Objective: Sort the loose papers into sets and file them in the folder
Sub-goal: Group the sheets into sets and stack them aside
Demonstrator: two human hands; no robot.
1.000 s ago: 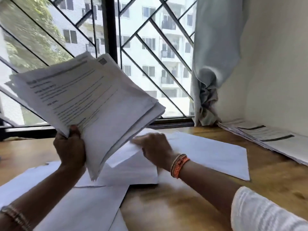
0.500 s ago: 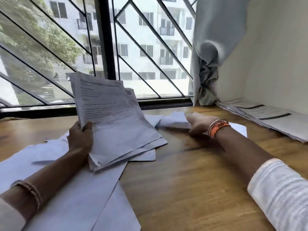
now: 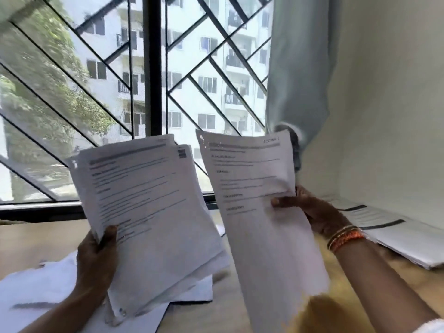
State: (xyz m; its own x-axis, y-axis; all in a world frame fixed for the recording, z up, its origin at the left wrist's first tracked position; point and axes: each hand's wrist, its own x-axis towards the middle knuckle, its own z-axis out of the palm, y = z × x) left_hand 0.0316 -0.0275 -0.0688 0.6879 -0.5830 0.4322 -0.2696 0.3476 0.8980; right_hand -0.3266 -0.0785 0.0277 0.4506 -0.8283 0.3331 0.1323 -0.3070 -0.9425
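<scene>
Now both hands are raised in front of the window grille (image 3: 153,68), each holding printed pages up toward the light. The left hand (image 3: 96,258) clamps a sheaf of papers (image 3: 149,212) at its lower left edge, thumb pressed across the front and fingers hidden behind; the sheets fan a little at the top, tilted to the left. The right hand (image 3: 314,212) pinches a single sheet (image 3: 254,193) at its right edge, thumb on the printed face, and the page hangs long and slightly curled below the grip. The two lots are just beside each other, not touching. Under them, more loose sheets (image 3: 36,289) lie scattered on the wooden table (image 3: 216,306), some face down. Another stack (image 3: 396,234) rests flat at the far right, against the wall, near the pale curtain (image 3: 300,68). Thread bracelets (image 3: 343,236) circle the right wrist. I cannot tell which item is the folder.
</scene>
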